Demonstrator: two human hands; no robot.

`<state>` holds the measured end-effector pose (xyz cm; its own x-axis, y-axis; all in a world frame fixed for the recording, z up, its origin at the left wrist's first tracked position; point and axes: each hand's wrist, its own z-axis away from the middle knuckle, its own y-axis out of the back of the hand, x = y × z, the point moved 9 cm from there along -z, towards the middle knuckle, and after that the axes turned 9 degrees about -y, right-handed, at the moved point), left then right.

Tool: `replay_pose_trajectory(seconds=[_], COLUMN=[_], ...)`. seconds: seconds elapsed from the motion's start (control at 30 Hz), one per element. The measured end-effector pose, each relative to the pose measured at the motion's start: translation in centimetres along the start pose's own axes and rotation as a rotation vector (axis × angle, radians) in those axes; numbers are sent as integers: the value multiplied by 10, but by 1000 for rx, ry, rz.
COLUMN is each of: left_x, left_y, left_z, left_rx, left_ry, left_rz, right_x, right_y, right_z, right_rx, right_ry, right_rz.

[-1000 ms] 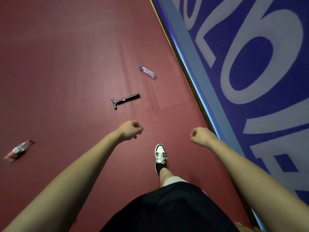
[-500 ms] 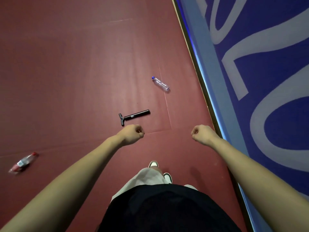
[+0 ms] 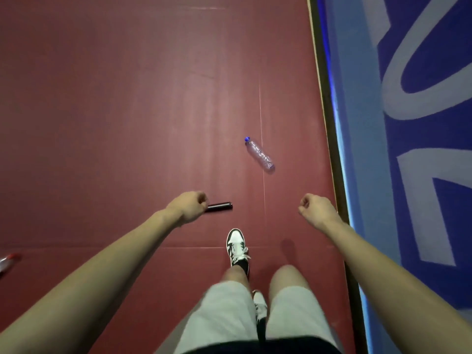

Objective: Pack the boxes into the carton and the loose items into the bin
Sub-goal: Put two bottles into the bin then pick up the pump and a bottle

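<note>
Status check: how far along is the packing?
Done: nothing that shows; no carton or bin is in view. In hand: nothing; the left hand and right hand are empty fists. Left: the clear plastic bottle with a blue cap, the black cylindrical tool partly behind the left hand, and a red-labelled bottle at the left edge, all on the red floor.

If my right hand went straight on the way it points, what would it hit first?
Likely the blue-capped bottle: the right hand points forward and left, with only bare floor between. Height above the floor is unclear, so it may pass over.
</note>
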<state>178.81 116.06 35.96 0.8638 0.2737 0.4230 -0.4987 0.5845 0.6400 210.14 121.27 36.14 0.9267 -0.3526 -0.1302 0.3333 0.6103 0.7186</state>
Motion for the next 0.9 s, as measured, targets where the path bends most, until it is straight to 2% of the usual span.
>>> replay_pose_trajectory(seconds=[0.1, 0.23, 0.4, 0.53, 0.63, 0.77, 0.9], left_x=[-25, -71, -141, -198, -235, -253, -260], left_y=[-5, -49, -138, -204, -245, -298, -321], left_z=[-78, -175, -275, -340, -380, -403, -415], left_rx=[-25, -33, -67, -114, -118, -249, -234], left_ry=[2, 2, 32, 86, 122, 31, 3], left_rz=[-73, -101, -110, -261, -281, -326, -370], right_x=[-44, -82, -89, -89, -94, -98, -99], right_y=[-11, -55, -135, -188, -215, -243, -254], right_z=[-77, -193, -325, -423, -491, -545, -554], right_rx=[-15, -3, 50, 132, 192, 207, 354], right_ry=[48, 87, 46, 31, 2, -27, -6], right_rz=[5, 30, 99, 151, 73, 25, 51])
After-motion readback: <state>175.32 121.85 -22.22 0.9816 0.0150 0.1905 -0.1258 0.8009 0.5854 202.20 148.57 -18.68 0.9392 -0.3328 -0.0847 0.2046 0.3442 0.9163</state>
